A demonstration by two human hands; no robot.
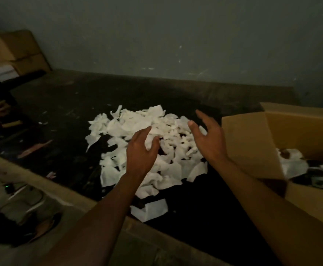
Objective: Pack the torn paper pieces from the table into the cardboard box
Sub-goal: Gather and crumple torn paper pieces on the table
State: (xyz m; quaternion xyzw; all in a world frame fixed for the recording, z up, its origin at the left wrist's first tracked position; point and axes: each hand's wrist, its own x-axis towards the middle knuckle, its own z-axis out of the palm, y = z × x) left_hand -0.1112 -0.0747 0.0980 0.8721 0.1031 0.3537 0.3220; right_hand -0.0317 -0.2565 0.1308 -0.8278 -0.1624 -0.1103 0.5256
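**Dim room, dark worktop: paper heap, open box, two bare hands**

Setting: grey-green wall (176, 35) behind a dark worktop (64, 104). The light is poor. The worktop's pale near edge runs diagonally from the left side toward the bottom of the view.

Item 1: torn white paper pieces (133, 125). Irregular scraps are heaped in a loose, overlapping mound at the middle of the worktop, well forward of the wall. A few scraps lie flat at the fringe of the mound.

Item 2: large white paper scrap (151, 209). It is folded and lies alone near the worktop's near edge, just apart from the mound.

Item 3: brown cardboard box (248, 143). It is open at the top and stands at the right end of the worktop, just beside the mound. One flap stands up on the side facing the paper. White paper scraps in the box (292, 166) lie low inside, mixed with something dark that cannot be made out.

Item 4: left hand (141, 150). It is bare, over the near-centre of the mound, with its back upward. The fingers are apart and loosely bent, gripping nothing. Whether the fingertips touch paper cannot be told.

Item 5: right hand (208, 139). It is bare, over the right side of the mound, between the paper and the box flap. The palm is turned toward the left hand, and the fingers are spread and nearly straight, holding nothing.

Item 6: stack of brown cardboard cartons (22, 52). It stands at the far left, against the wall.

Left margin: blurred dark shapes, too dim to identify
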